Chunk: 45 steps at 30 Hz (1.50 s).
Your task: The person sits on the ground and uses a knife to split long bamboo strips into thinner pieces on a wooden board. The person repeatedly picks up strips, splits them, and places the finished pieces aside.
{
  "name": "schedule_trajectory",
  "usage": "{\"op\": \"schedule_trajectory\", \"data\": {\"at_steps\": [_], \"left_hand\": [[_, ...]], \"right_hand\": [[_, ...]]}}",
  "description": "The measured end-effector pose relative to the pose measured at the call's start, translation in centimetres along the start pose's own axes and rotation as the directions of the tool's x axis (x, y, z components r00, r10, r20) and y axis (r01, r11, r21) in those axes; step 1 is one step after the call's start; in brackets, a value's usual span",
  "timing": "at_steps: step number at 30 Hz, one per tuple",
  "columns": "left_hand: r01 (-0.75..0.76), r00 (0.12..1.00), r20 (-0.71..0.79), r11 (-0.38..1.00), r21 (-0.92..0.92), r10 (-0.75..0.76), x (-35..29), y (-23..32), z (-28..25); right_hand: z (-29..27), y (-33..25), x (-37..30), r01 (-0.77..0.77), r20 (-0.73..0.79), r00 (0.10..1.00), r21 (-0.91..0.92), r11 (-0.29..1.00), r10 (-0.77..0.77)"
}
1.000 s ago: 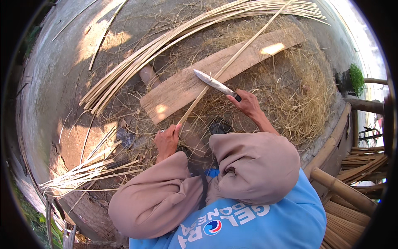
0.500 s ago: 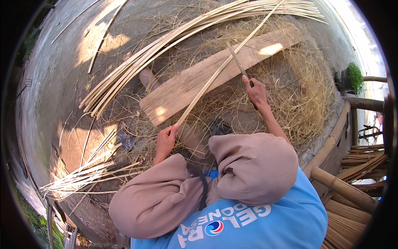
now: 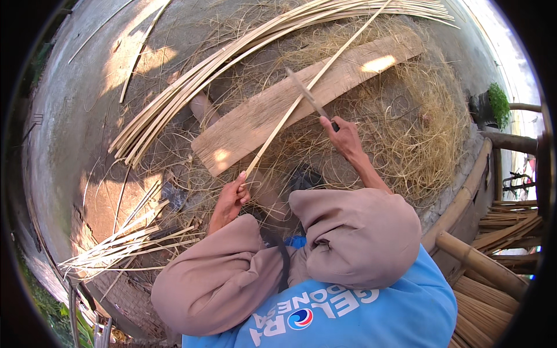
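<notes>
Nearest, the left hand [image 3: 231,197] has its grip pinched on the near end of a pale, slender strip [image 3: 322,73], which slants away over a wooden plank [image 3: 255,124] and looks light, springy and liable to splinter, so it is best held by that end, clear of the edge. Farther out, the right hand [image 3: 344,139] is closed around the handle of a knife [image 3: 316,103], its blade crossing the strip above the plank; beyond lies a bundle of similar strips [image 3: 191,84].
</notes>
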State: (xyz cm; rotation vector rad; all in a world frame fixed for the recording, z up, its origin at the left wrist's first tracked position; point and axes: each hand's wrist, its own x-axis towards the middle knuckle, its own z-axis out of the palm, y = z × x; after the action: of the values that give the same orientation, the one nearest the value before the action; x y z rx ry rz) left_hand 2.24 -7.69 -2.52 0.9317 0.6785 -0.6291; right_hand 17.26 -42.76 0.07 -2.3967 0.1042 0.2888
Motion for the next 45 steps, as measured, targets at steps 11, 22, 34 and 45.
{"op": "schedule_trajectory", "data": {"at_steps": [11, 22, 34, 45], "left_hand": [[-0.187, 0.949, -0.153, 0.883, 0.431, 0.276, -0.5, 0.5, 1.3], [-0.118, 0.819, -0.038, 0.234, 0.965, 0.572, -12.0, 22.8, 4.4], [-0.154, 0.774, 0.355, -0.387, 0.909, 0.524, 18.9, 13.5, 24.4], [-0.064, 0.727, 0.315, -0.396, 0.916, 0.61, 21.6, 9.4, 26.3]], "right_hand": [[-7.2, 4.9, 9.6, -0.268, -0.362, 0.883, 0.129, 0.955, 0.297], [3.8, -1.0, -6.6, 0.146, 0.258, 0.946, 0.195, 0.97, -0.194], [2.8, -5.4, -8.1, -0.128, 0.588, 0.791, 0.43, 0.894, -0.17], [6.3, 0.4, -5.8, 0.007, 0.425, 0.883, 0.416, 0.909, -0.201]]}}
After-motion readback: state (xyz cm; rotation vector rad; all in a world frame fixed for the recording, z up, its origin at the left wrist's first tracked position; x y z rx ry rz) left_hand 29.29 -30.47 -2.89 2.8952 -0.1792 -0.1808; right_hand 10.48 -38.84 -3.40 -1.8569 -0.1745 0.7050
